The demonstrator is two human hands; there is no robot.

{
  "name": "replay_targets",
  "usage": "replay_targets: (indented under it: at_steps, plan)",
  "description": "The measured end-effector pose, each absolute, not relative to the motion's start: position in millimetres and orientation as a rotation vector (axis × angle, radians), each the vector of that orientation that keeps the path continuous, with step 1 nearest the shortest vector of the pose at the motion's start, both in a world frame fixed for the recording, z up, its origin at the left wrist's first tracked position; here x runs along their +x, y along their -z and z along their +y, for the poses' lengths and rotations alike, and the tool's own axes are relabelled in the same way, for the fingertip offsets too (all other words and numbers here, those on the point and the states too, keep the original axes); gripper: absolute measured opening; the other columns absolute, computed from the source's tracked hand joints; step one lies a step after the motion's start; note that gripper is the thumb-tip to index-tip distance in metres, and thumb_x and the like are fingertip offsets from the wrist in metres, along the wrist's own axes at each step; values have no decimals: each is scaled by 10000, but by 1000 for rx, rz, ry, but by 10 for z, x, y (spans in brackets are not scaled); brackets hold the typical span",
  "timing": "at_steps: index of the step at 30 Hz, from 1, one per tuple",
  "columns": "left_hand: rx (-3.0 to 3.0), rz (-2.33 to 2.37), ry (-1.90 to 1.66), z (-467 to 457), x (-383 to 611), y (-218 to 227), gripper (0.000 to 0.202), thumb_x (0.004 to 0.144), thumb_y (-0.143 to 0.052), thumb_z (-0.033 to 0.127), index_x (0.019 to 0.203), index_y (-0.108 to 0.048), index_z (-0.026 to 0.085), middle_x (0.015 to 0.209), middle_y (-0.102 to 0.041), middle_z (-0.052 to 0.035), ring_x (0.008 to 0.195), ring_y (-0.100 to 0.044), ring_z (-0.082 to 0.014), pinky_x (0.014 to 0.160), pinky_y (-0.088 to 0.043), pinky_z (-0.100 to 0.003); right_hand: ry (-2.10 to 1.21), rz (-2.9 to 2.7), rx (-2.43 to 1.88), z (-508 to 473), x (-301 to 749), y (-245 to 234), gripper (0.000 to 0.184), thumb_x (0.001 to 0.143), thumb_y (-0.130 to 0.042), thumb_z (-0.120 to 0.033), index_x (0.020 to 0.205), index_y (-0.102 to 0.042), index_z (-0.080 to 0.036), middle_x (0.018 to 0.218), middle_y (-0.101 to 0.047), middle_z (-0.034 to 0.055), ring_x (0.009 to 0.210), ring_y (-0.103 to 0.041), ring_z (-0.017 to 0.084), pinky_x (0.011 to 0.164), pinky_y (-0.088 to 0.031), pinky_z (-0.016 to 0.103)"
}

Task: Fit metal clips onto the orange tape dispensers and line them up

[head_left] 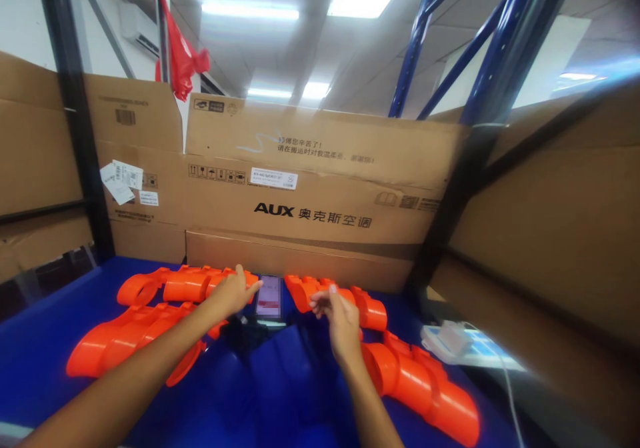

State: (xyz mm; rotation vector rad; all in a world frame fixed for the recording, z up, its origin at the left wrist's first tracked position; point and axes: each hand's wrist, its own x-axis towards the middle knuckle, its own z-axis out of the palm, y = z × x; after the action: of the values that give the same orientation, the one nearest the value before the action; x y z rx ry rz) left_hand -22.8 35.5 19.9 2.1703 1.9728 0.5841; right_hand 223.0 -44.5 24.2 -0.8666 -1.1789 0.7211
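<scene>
My left hand (234, 295) is stretched over the orange plastic ring-shaped parts (187, 285) at the back left. Its thumb and fingers are apart, and the thumb points toward a phone (269, 295) with a lit screen. My right hand (341, 318) hovers before the back right row of orange parts (371, 311), fingers loosely bent and apart, nothing visible in it. Another row of orange ring parts (113, 341) lies under my left forearm, partly hidden. To the right of my right forearm, more orange parts (433, 395) lie in a row.
A blue surface (30, 335) bears everything. Cardboard panels (310, 235) wall the back and sides between dark rack posts (445, 235). A white power strip (453, 341) with a cable sits at the right. A dark item (243, 333), not clear, lies before the phone.
</scene>
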Motion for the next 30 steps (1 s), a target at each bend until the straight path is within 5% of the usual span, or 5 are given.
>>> replay_targets:
  at_steps: [7, 11, 19, 24, 30]
  plan:
    - [2311, 1915, -602, 343, -326, -353, 582, 888, -472, 605, 1156, -624, 111, 1094, -704, -276, 1105, -643, -418, 908, -455, -471, -716, -1154, -855, -464, 2226, -240, 488, 889, -562, -611, 792, -753, -173, 663, -719, 67, 557, -628, 210, 478, -432, 304]
    - [2490, 1714, -630, 294, -560, -570, 451, 916, -482, 461, 1277, -602, 219, 1286, -661, -151, 1234, -579, -312, 1038, -396, -389, -698, -1153, -852, -468, 2239, -243, 493, 897, -552, -608, 813, -753, -166, 668, -714, 73, 564, -627, 209, 489, -441, 309]
    - [2598, 1532, -383, 386, -1149, -442, 659, 687, -744, 368, 1324, -582, 316, 1422, -581, -73, 1313, -513, -326, 1109, -337, -402, -668, -1173, -868, -457, 2235, -232, 491, 901, -550, -610, 827, -750, -168, 689, -722, 77, 588, -633, 212, 505, -444, 312]
    - [2764, 1460, -402, 451, -1159, -321, 685, 657, -755, 313, 1322, -596, 270, 1296, -638, -127, 1213, -571, -356, 1030, -411, -425, -648, -1174, -893, -426, 2247, -187, 502, 911, -537, -606, 807, -743, -161, 693, -716, 81, 585, -615, 200, 499, -430, 301]
    - [2942, 1375, -709, 372, -1140, -720, 769, 712, -715, 394, 1430, -504, 212, 1172, -615, -128, 1131, -550, -340, 993, -438, -451, -596, -1193, -925, -415, 2254, -156, 522, 921, -507, -612, 815, -734, -154, 700, -702, 80, 588, -595, 188, 497, -422, 287]
